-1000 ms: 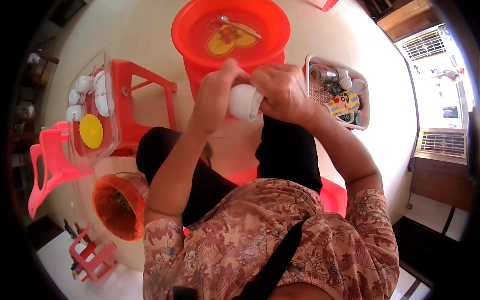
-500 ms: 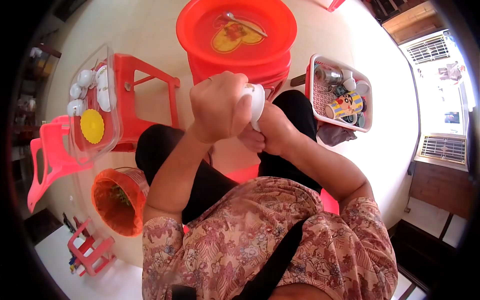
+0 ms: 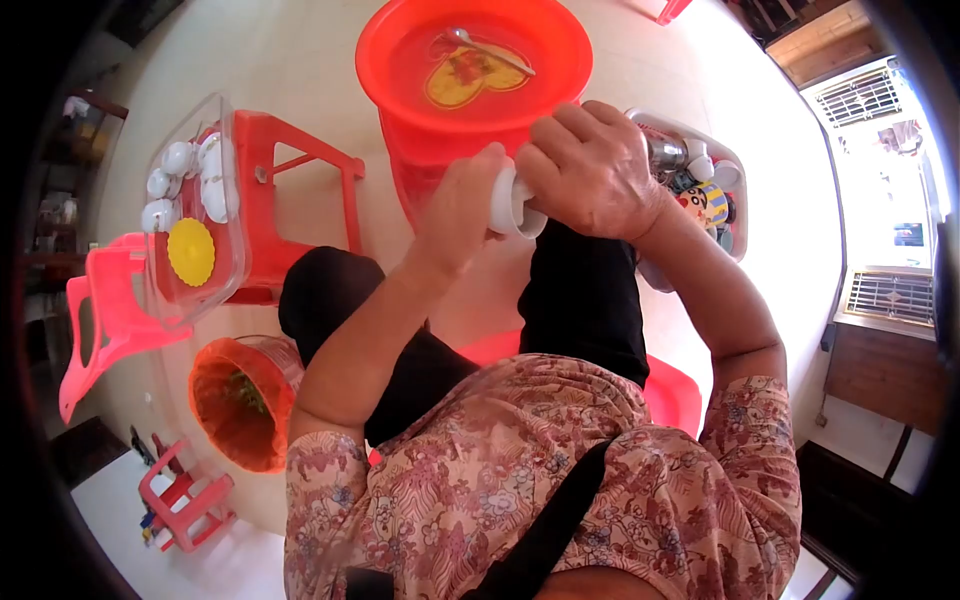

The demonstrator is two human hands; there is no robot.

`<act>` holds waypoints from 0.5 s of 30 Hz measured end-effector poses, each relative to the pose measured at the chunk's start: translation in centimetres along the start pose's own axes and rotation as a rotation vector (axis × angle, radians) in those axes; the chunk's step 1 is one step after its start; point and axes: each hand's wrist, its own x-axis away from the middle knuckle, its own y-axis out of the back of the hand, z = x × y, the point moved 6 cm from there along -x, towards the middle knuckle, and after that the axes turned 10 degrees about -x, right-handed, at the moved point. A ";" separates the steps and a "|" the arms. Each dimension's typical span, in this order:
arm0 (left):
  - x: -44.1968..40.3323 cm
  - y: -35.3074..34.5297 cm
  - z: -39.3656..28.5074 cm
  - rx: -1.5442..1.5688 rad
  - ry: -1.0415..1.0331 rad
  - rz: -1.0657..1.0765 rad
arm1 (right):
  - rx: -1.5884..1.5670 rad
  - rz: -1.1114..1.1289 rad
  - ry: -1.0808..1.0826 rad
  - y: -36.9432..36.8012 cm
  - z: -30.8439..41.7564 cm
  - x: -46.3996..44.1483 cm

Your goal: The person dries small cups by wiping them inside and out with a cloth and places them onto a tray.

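Observation:
A small white cup (image 3: 507, 212) is held above my lap, in front of the red basin. Its open rim is tilted down towards me. My left hand (image 3: 462, 205) is closed around the cup's left side. My right hand (image 3: 592, 172) is curled against its right side and rim, the fingertips hidden at the cup. Beyond both hands, the red basin (image 3: 374, 60) contains shallow liquid over a yellow printed pattern. A spoon (image 3: 495, 52) rests in it.
At left, a clear plastic tray (image 3: 238, 235) with white cups and a yellow scalloped lid (image 3: 191, 252) sits on a red stool (image 3: 300, 245). Below is an orange-lined bin (image 3: 215, 375). At right, a white-rimmed basket (image 3: 738, 245) contains cups and glassware.
My right hand has moved up from below the cup to its right side and rim. The cup has turned so that its opening faces down towards me. My left hand has shifted slightly right.

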 end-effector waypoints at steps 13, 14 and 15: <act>-0.5 1.4 -1.8 -0.459 -0.381 -0.134 | -2.279 -0.132 -1.455 -10.0 3.6 6.4; -1.1 1.3 -2.7 -0.480 -0.347 -0.125 | -1.930 -0.125 -1.516 -9.3 2.5 6.6; -1.7 1.2 -3.5 -0.499 -0.316 -0.118 | -1.673 -0.046 -1.364 -8.6 1.2 6.4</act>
